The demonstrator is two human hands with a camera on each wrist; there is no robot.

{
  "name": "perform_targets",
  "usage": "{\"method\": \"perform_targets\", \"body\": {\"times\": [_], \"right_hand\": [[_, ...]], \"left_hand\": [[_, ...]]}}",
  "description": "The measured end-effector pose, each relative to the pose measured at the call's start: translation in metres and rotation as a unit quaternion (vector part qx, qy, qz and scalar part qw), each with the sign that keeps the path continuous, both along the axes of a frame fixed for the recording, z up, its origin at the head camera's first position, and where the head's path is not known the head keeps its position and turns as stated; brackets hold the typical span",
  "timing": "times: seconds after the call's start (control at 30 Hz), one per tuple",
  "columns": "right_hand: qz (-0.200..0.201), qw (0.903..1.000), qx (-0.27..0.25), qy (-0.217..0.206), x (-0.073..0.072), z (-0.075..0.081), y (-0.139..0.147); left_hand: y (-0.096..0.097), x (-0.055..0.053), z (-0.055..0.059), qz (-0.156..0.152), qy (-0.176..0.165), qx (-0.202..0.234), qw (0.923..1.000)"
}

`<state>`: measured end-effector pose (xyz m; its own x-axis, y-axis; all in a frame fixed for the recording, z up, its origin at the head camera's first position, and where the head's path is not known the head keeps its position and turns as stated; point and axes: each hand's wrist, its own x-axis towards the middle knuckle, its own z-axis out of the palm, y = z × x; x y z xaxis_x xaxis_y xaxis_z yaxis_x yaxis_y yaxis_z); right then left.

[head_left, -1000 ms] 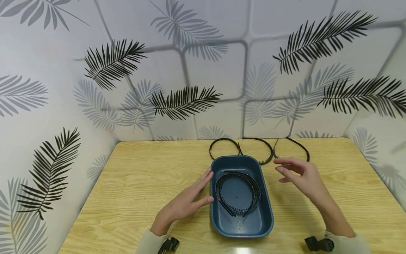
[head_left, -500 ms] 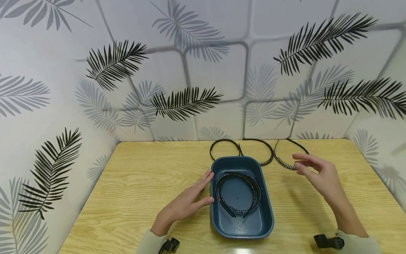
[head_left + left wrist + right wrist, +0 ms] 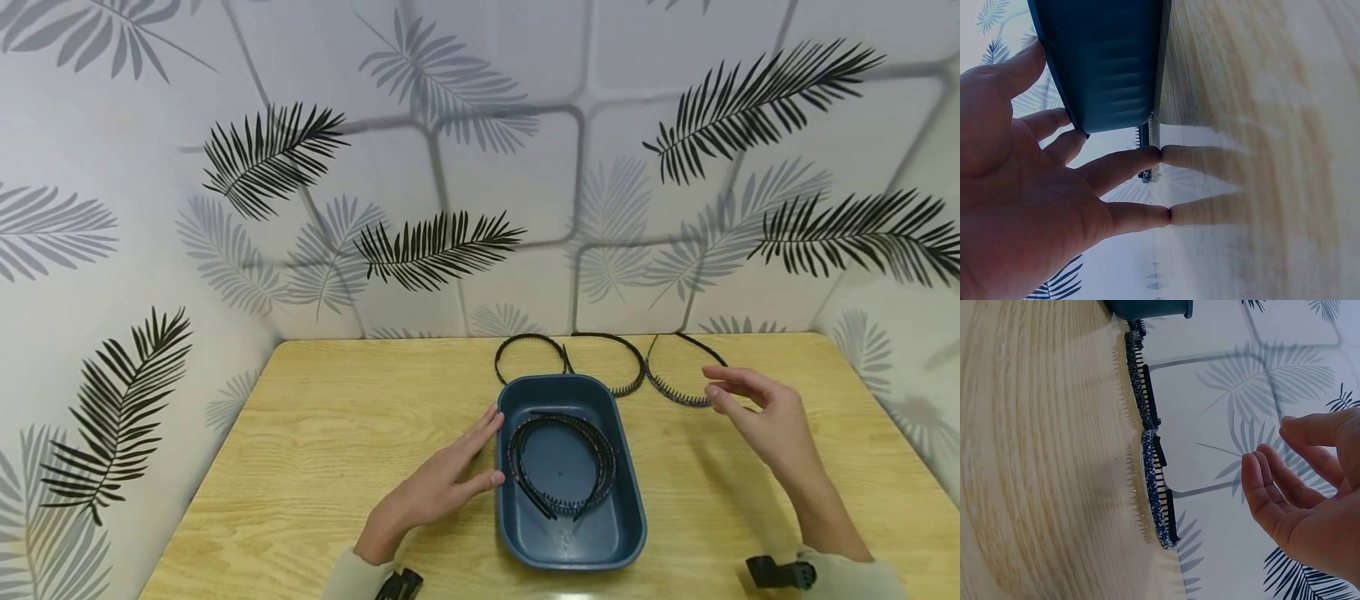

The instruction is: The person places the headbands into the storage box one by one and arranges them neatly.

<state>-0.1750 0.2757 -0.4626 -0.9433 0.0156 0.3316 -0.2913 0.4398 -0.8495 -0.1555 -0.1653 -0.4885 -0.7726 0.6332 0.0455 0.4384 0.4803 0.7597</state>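
Note:
Against the left rim of a dark blue plastic tray (image 3: 562, 546), my left hand (image 3: 442, 487) rests with straight, spread fingers. In the left wrist view, two fingertips meet the tabletop and others touch the tray's edge. Several dark toothed headbands (image 3: 606, 458) lie stacked in a ring inside the tray. Three more lie in a row behind it: a left headband (image 3: 525, 337), a middle headband (image 3: 641, 371) and a right headband (image 3: 671, 395) with blue glitter. My right hand (image 3: 772, 429) hovers near the right headband, fingers loosely bent, thumb apart from them, holding nothing.
A light wood-grain table (image 3: 330, 417) carries everything. Its back edge meets a wall (image 3: 510, 183) with a leaf print, and more leaf-printed wall stands at the left and right sides. The tray overlaps the near parts of the left and middle headbands.
My right hand has moved right, from beside the tray to near the right headband, mostly in the first half second. The left hand stays against the tray.

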Motion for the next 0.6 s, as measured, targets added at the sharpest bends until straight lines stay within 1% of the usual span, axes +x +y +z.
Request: {"method": "perform_targets", "body": {"times": [0.17,0.3,0.43,0.6], "right_hand": [[-0.005,1.0,0.003,0.0,-0.002,-0.004,0.001],[-0.016,0.9997,0.016,0.0,-0.002,-0.006,0.002],[-0.026,0.9994,0.022,-0.003,-0.003,-0.01,0.005],[-0.037,0.9988,0.032,-0.008,-0.007,-0.013,0.011]], "left_hand": [[-0.001,0.001,0.0,0.003,0.001,0.0,1.0],[-0.001,0.001,-0.001,0.002,-0.002,-0.001,1.0],[-0.002,0.001,0.0,0.003,0.003,0.0,1.0],[-0.003,0.001,0.0,0.001,-0.008,0.001,1.0]]}}
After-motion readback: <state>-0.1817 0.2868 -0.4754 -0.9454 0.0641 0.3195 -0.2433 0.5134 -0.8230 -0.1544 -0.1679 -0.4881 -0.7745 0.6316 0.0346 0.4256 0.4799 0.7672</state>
